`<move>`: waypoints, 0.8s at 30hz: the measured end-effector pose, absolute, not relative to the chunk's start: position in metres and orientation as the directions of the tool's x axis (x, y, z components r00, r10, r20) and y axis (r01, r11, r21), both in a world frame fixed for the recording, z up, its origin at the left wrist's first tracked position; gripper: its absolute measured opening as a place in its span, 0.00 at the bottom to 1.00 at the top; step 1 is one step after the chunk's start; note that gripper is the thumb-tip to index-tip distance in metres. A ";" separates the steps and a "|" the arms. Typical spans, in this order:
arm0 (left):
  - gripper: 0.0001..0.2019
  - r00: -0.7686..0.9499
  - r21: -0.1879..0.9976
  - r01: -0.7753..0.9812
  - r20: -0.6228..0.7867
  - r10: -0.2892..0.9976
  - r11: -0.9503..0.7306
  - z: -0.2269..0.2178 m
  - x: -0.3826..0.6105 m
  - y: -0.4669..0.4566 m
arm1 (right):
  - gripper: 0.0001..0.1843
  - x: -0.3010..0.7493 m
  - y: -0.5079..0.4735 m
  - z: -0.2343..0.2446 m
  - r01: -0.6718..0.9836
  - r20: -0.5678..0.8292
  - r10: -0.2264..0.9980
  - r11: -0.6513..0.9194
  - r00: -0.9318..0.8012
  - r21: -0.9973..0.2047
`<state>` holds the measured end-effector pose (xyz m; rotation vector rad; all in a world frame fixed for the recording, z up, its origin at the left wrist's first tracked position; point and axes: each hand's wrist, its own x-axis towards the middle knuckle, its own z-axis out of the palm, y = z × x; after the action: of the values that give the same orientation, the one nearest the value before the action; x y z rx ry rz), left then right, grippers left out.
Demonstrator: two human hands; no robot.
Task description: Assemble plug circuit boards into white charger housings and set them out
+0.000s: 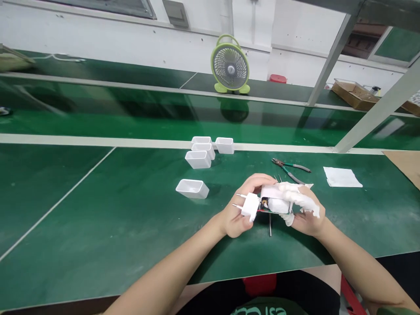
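My left hand is closed on a white two-pin plug part, its pins pointing left. My right hand, with white wraps on its fingers, is closed on a white charger housing that meets the plug part; a small circuit board shows in the gap between them. Both hands hover just above the green bench, near its front edge. A thin metal tool lies on the bench under my hands.
Several empty white housings stand behind my hands, one more lies closer to the left. Pliers and a white cloth lie to the right. A green fan stands on the far bench. Cardboard boxes sit far right.
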<state>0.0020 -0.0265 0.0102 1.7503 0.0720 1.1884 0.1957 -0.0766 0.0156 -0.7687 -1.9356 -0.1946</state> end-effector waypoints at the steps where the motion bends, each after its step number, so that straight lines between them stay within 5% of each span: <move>1: 0.34 0.508 0.730 -0.448 0.683 0.525 -0.517 0.010 0.002 -0.028 | 0.23 0.197 -0.078 0.014 0.609 0.863 0.408 0.778 -0.297 -0.158; 8: 0.35 0.492 0.670 -0.377 0.730 0.475 -0.639 0.006 -0.001 -0.026 | 0.24 0.198 -0.082 0.014 0.567 0.836 0.442 0.799 -0.325 -0.202; 12: 0.42 0.523 0.531 -0.287 0.784 0.335 -0.797 0.004 -0.001 -0.021 | 0.25 0.195 -0.078 0.022 0.462 0.772 0.578 0.779 -0.264 -0.425; 18: 0.30 0.596 0.624 -0.006 0.629 0.499 -0.781 -0.001 0.003 -0.024 | 0.27 0.202 -0.070 0.026 0.428 0.542 0.780 0.625 -0.312 -0.653; 24: 0.25 0.491 0.441 0.239 0.714 0.499 -0.865 -0.007 0.007 -0.026 | 0.36 0.198 -0.073 0.025 0.380 0.510 0.816 0.578 -0.271 -0.723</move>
<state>0.0074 -0.0265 -0.0071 2.4566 0.6250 1.3134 0.1980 -0.0725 0.0248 -0.9679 -1.8738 0.5865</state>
